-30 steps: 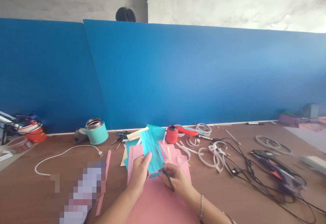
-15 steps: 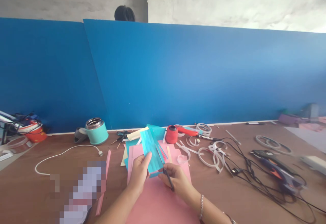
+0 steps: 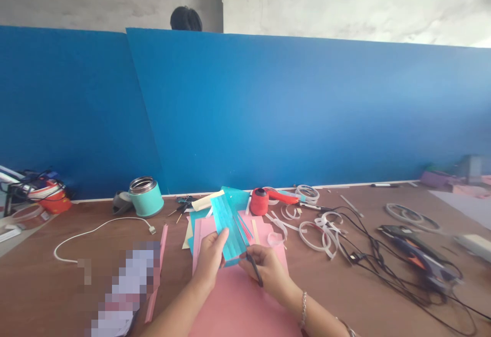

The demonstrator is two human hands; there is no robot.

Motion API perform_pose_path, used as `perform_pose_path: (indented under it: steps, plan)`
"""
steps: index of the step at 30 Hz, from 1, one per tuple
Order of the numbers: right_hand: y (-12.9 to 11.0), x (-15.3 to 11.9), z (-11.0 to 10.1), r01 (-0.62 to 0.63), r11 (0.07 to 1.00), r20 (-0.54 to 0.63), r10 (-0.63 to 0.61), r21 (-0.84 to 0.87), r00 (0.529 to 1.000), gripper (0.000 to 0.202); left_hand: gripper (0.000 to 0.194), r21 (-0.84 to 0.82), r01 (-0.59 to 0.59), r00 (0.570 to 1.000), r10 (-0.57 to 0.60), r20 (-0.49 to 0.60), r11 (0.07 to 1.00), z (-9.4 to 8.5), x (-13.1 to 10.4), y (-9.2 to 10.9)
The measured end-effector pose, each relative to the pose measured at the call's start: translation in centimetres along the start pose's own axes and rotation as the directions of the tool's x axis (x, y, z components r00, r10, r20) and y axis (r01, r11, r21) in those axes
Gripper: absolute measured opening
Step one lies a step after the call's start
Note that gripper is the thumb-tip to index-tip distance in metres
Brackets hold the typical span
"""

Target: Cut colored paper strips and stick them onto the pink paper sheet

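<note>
My left hand (image 3: 210,252) is closed on a strip of blue paper (image 3: 226,224), its thumb lying over the paper's left edge. In my right hand (image 3: 266,268) is a pair of scissors (image 3: 253,268) with dark handles; the fingers are wrapped around them. The blades point up and away along the right side of the blue paper. Whether they are parted is hard to make out. Beneath both hands lie pink paper sheets (image 3: 238,301), with more blue paper (image 3: 238,197) behind. Thin pink strips (image 3: 245,227) rest just right of the blades.
A red thread spool (image 3: 259,202) stands behind the papers, beside coiled white strips (image 3: 324,232). Black cables (image 3: 378,260) and a glue gun (image 3: 425,265) lie to the right. To the left are a turquoise metal container (image 3: 146,197), a white USB cable (image 3: 103,223) and a red bucket (image 3: 53,199).
Almost nothing differs. Both hands keep the same hold on the blue paper and scissors, and the view has shifted very slightly.
</note>
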State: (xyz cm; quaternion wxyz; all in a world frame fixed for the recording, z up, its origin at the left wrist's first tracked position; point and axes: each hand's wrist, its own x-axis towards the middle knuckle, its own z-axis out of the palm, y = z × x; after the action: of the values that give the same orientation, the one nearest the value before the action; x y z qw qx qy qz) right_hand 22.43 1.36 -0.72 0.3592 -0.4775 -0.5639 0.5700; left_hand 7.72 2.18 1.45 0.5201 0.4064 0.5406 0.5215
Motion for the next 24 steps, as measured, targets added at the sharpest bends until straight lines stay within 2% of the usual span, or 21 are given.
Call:
perform_pose_path:
  steps: [4,10,15,24]
  plan:
    - [0.0,-0.1,0.0,-0.019,1.0,0.016,0.019,-0.002,1.0,0.025,0.043,-0.038,-0.019,1.0,0.02,0.016,0.999,-0.3,0.4,0.1]
    - [-0.1,-0.3,0.0,-0.032,0.999,0.065,0.032,-0.004,0.997,0.019,0.042,-0.06,-0.098,0.993,0.094,-0.07,0.993,-0.5,0.8,-0.4]
    - [0.5,0.0,-0.1,0.033,0.999,0.073,-0.032,-0.005,0.997,0.017,0.043,-0.032,-0.117,0.993,0.116,-0.02,0.993,-0.2,0.5,-0.4]
    - [0.6,0.1,-0.1,0.025,0.999,0.072,-0.027,0.025,0.997,0.016,0.044,-0.01,-0.118,0.993,0.118,0.003,0.993,-0.3,0.4,-0.4]
